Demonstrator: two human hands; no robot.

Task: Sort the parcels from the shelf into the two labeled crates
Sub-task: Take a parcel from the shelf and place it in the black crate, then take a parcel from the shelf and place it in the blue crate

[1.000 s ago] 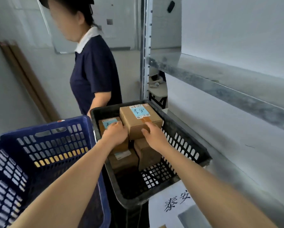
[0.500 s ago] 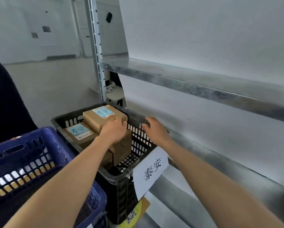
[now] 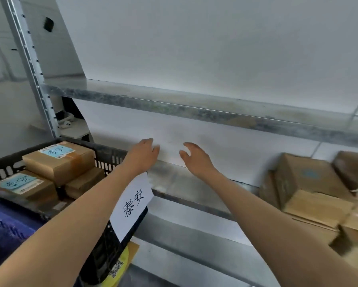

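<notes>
Head view: grey metal shelf (image 3: 174, 182), white wall (image 3: 215, 48) behind; left hand (image 3: 142, 156), right hand (image 3: 196, 160) spread, empty.

A black slotted plastic crate (image 3: 109, 154) with a white paper label (image 3: 132, 204) holds stacked brown cardboard parcels (image 3: 60, 162), a blue plastic crate (image 3: 6, 228) just beside it, and more brown cardboard boxes (image 3: 306, 183) are piled on the grey metal shelf (image 3: 184, 181).

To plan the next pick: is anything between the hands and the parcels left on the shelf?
Nothing visible. The left hand and right hand hover empty above the shelf; the parcels lie further right on it, only bare shelf between.
</notes>
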